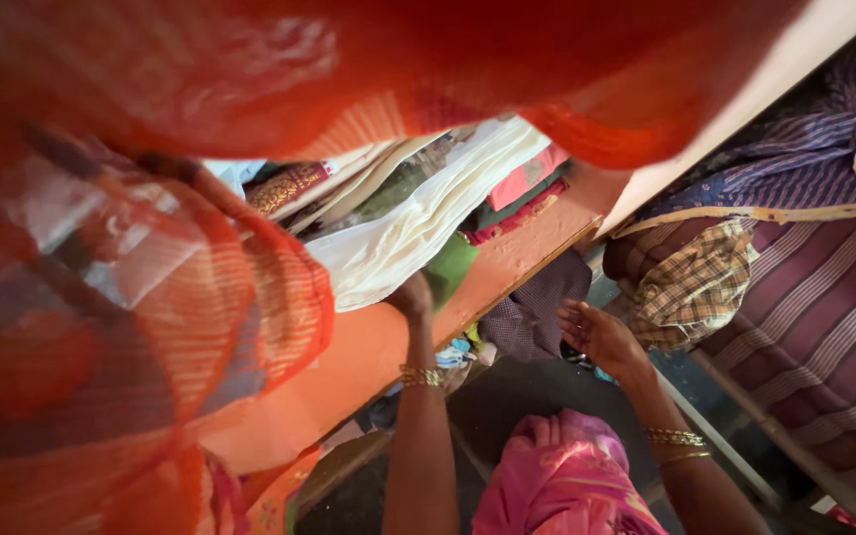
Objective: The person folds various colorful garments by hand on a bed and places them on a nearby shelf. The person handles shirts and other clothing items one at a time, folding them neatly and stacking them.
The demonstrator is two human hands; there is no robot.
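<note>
An orange veil (131, 327) blocks the whole left and top of the view. Folded cloths (418, 213) pack the orange shelf (507, 263) tight, leaving no gap. Open room lies below the shelf edge, bounded right by striped bedding (814, 317)

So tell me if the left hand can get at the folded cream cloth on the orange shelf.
Probably yes. The left hand is already at the lower edge of the cream cloth on the orange shelf, with nothing between them. The right hand hangs open beside it.
</note>
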